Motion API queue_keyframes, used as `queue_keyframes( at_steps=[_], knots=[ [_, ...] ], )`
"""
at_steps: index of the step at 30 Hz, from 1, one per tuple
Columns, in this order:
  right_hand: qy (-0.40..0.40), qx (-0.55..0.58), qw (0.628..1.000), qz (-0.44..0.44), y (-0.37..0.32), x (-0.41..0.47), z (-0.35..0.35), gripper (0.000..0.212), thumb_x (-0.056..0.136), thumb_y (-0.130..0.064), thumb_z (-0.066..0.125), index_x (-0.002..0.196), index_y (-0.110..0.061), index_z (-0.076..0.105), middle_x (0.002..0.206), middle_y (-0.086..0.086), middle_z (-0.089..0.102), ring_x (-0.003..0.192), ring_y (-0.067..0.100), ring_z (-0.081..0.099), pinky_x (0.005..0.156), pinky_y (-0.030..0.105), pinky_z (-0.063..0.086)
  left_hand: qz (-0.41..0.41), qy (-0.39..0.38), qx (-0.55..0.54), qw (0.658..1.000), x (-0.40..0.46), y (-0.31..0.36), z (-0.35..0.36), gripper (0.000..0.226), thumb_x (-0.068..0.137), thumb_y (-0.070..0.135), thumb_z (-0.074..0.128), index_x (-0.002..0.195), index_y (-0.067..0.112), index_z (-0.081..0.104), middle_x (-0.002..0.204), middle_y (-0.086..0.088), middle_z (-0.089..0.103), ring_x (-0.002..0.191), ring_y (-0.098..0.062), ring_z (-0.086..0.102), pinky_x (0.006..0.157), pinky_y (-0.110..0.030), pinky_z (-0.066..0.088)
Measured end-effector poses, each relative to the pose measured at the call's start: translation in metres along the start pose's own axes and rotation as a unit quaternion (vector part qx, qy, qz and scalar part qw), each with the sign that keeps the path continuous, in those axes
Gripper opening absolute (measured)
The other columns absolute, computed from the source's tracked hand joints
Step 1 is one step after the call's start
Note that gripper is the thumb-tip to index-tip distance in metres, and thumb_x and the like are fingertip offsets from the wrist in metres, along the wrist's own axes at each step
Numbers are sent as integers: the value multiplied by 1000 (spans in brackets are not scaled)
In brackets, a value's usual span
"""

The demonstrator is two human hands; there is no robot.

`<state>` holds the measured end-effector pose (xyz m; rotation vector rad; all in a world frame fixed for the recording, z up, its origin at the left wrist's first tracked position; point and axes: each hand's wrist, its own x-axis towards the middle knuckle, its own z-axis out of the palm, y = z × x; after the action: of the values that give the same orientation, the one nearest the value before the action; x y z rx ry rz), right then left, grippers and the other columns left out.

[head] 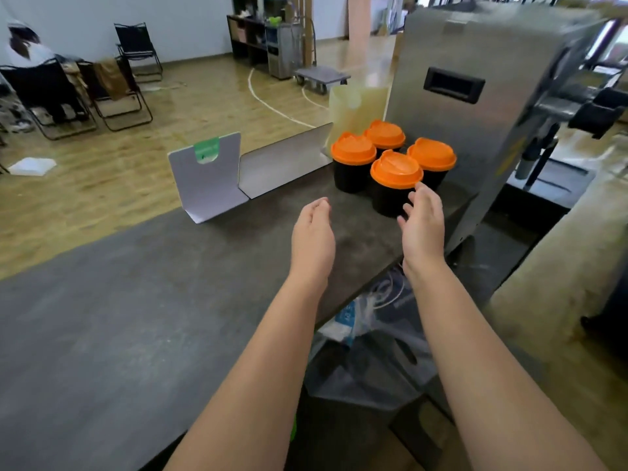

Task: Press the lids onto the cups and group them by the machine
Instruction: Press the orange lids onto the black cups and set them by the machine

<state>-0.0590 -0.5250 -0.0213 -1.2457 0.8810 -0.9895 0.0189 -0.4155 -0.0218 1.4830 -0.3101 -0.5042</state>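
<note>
My work surface is a dark grey counter (119,317). Directly on it, at the far right, stands a steel machine (475,107). Four black cups (350,176) with orange lids (396,168) stand on it in a tight cluster, just beside the machine's left face. To their left, two folded grey card stands (207,178) rest upright along the far edge.

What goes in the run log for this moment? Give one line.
black cups with orange plastic lids: four, lidded, grouped | steel machine: beside them | left hand: empty | right hand: open, by nearest cup
</note>
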Motion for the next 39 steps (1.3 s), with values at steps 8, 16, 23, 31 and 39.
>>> queue_keyframes(
  at_steps=[8,16,23,31,39],
  knots=[
    [-14,-26,997,70,15,58,-6,47,102,-42,36,147,-25,36,147,-2,44,133,16,41,108,34,35,-77,-20,21,997,39,13,84,52,105,44,33,151,21,34,156,0,37,142,-20,34,105,-33,29],
    [-57,-68,995,55,18,73,-14,45,100,-44,37,135,-22,53,135,1,57,124,19,52,109,45,40,-77,20,28,996,34,10,114,54,105,49,25,152,23,34,156,1,37,143,-21,33,111,-37,28],
    [-59,-81,995,7,16,35,-3,33,102,-39,38,110,-17,61,105,1,65,101,17,59,91,36,47,-31,87,21,995,2,6,86,50,104,51,28,143,24,43,127,9,49,118,-11,44,95,-30,32],
    [-176,-68,982,-9,18,-60,74,37,101,-49,36,106,-19,56,92,-12,58,85,2,55,71,22,41,26,182,45,982,-35,13,-34,47,102,51,34,134,22,54,123,2,61,114,-16,55,95,-33,42],
    [-291,-61,955,-22,33,-220,189,33,101,-48,38,100,-24,59,99,-4,65,97,17,61,87,36,48,47,286,38,956,-103,21,-215,43,104,48,32,127,23,57,109,11,61,106,-9,56,92,-30,41]
  ],
)
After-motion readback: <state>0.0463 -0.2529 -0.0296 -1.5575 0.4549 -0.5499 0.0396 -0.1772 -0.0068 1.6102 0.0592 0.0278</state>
